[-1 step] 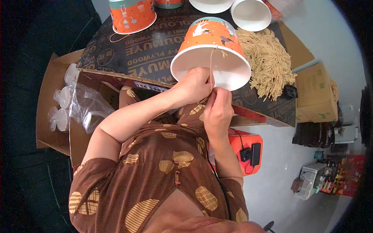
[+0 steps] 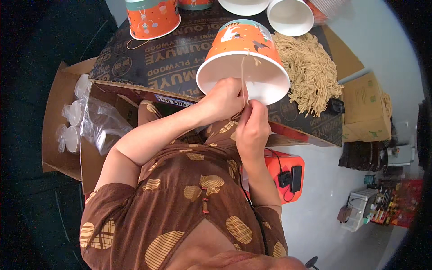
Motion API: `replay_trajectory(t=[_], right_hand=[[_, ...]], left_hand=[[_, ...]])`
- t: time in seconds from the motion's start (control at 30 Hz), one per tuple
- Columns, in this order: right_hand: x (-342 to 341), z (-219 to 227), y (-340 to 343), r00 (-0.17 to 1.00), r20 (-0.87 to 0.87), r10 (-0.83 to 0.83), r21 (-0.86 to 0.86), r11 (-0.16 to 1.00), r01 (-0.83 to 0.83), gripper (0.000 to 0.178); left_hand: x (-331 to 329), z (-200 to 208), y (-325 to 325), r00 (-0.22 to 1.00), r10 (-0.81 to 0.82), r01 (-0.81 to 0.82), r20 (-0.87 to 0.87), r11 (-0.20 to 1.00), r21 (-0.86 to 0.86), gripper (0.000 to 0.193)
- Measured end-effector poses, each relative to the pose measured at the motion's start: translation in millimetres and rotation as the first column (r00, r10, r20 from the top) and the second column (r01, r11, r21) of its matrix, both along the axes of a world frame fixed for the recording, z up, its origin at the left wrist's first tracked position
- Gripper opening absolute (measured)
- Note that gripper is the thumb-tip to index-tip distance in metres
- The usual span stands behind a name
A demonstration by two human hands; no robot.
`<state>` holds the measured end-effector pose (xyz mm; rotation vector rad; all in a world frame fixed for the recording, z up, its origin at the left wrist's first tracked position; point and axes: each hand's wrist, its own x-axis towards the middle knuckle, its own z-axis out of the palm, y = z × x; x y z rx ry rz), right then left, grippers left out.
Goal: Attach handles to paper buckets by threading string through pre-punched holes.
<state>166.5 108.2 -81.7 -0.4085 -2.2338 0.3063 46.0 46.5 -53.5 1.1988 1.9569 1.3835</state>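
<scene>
An orange paper bucket (image 2: pixel 240 39) with a white inside tilts on its side at the table's front edge, its mouth toward me. A beige string (image 2: pixel 243 74) hangs from a knot near its rim and runs down across the opening. My left hand (image 2: pixel 225 96) is closed at the bucket's mouth, its fingers pinching the string. Just right of it and lower, my right hand (image 2: pixel 253 123) pinches the same string between thumb and forefinger. The fingertips of both hands are close together, partly hiding the string's lower end.
A heap of beige strings (image 2: pixel 310 72) lies right of the bucket on the dark plywood table (image 2: pixel 166 58). Another orange bucket (image 2: pixel 153 20) with a string stands at the back left; white-lined buckets (image 2: pixel 290 18) lie behind. A cardboard box (image 2: pixel 63 155) with clear plastic-wrapped pieces is at left.
The bucket has shifted very slightly to the left. Both hands keep their pinch on the string, almost unmoved.
</scene>
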Motion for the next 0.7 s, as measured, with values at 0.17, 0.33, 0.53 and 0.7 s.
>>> replay_trajectory(t=[0.17,0.33,0.53,0.7], right_hand=[[0,-9,4,0.999,-0.036,-0.005,-0.065,0.998,0.002,0.016],[-1,-14,7,1.000,-0.015,-0.009,-0.096,0.995,0.007,0.014],[-4,-13,6,0.998,-0.055,0.026,-0.118,0.992,-0.033,0.011],[-6,-13,6,0.999,-0.052,0.009,-0.170,0.985,-0.018,0.008]], left_hand=[[0,-2,0,0.999,0.001,-0.001,0.032,1.000,-0.008,0.009],[1,0,0,0.999,0.010,-0.010,0.038,1.000,0.003,0.009],[1,-4,-2,0.995,0.048,-0.048,0.091,0.999,0.002,0.009],[0,-5,-5,0.991,0.030,-0.028,0.133,0.999,-0.017,0.016]])
